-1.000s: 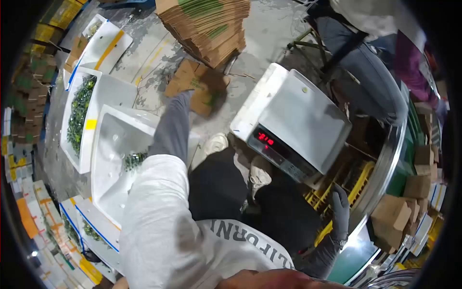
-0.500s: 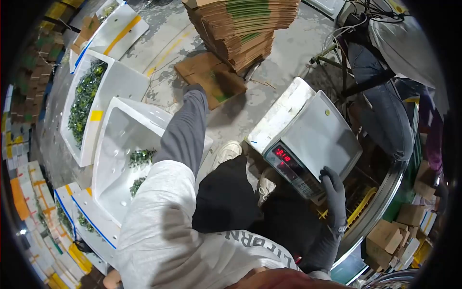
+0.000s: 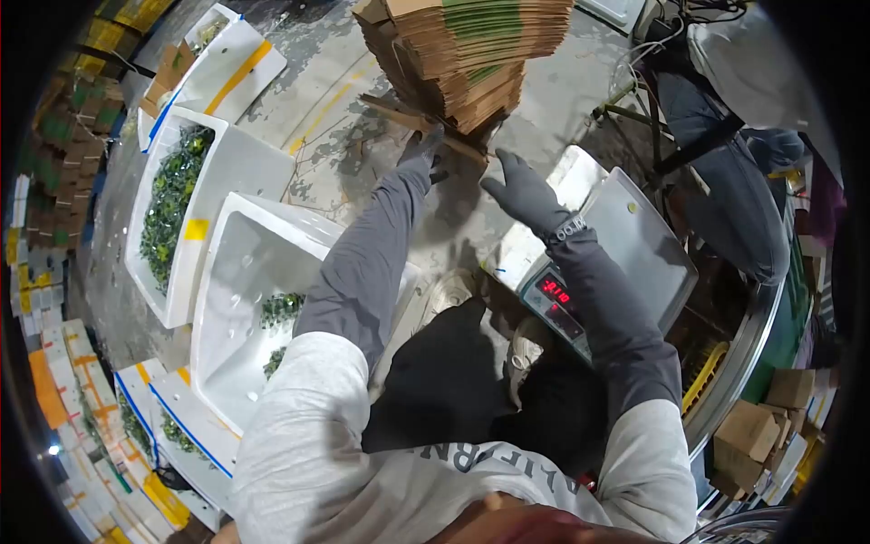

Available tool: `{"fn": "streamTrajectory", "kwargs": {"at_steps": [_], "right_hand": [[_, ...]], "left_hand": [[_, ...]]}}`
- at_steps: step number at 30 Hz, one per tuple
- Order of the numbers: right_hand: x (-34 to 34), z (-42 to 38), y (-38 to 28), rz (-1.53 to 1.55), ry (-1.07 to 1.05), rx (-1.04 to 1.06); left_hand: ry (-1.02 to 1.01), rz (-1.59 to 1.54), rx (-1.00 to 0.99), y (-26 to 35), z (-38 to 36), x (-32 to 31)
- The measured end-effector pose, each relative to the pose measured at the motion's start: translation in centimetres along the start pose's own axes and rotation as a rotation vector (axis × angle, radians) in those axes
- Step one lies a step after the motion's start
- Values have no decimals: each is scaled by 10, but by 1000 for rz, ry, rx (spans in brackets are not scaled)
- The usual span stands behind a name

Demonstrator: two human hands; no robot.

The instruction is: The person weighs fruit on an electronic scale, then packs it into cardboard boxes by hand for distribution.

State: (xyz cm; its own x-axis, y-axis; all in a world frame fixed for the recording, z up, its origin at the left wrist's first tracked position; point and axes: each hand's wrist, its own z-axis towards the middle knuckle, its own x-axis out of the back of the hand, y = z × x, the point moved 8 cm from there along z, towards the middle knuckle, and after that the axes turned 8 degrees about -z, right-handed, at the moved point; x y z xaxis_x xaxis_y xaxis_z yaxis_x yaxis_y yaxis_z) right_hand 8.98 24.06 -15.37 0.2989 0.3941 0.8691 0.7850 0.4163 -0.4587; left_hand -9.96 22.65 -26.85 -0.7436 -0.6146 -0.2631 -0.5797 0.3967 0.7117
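My left hand (image 3: 423,152), in a dark grey glove, grips the near side of a flattened cardboard box (image 3: 391,111). The cardboard is seen almost edge-on, tilted up from the floor in front of a tall stack of flattened boxes (image 3: 480,45). My right hand (image 3: 527,192), gloved alike, hangs over the white foam block beside the scale, its thumb and fingers apart and nothing between them. Under my right forearm is a digital scale (image 3: 625,245) with a grey pan and a lit red display, partly hidden by the sleeve.
At left stand white foam boxes, one (image 3: 213,299) with a few green bunches inside, another (image 3: 136,218) full of packed greens. A person's jeans-clad leg (image 3: 725,199) and a stand are at right. Cardboard boxes (image 3: 748,440) lie lower right, beyond a metal rim.
My left hand has raised the cardboard from lying flat to a tilt by the stack. My right hand has left the scale's near edge and reached forward toward the cardboard.
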Motion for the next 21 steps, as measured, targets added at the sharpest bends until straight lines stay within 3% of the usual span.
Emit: {"fn": "streamTrajectory", "kwargs": {"at_steps": [4, 7, 11, 15, 18, 21], "right_hand": [[-22, 55, 17, 208, 18, -54], [-39, 79, 17, 111, -127, -21], [-50, 94, 11, 279, -134, 230], [-64, 111, 17, 61, -99, 399], [-66, 124, 28, 73, -248, 427], [-17, 130, 48, -24, 316, 388]], "left_hand": [[-67, -25, 46, -6, 46, 12], [-115, -20, 14, -9, 48, 13], [-123, 42, -23, -7, 36, 5], [-122, -1, -13, -8, 34, 7], [-102, 29, 0, -11, 27, 12], [-62, 27, -10, -13, 26, 19]]}}
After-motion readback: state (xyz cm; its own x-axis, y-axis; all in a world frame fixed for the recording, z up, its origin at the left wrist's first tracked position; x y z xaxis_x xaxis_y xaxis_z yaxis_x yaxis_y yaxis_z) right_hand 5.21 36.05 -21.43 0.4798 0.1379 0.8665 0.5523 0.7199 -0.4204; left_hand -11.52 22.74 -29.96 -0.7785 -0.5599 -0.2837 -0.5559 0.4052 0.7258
